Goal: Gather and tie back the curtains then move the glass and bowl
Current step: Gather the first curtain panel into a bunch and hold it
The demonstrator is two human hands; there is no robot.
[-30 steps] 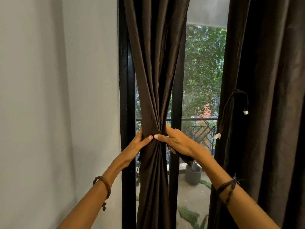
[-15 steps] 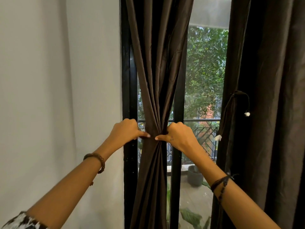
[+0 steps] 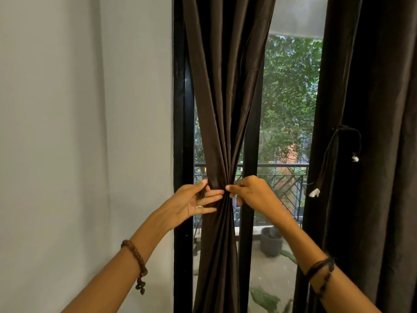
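The left hand point(image 3: 191, 203) is flat on the bunched dark brown cloth curtain point(image 3: 223, 132); the right hand point(image 3: 252, 193) pinches it. That pinch could slip, and the folds would spread.

The dark brown curtain point(image 3: 222, 109) hangs bunched to a narrow waist before the black window frame point(image 3: 183, 132).
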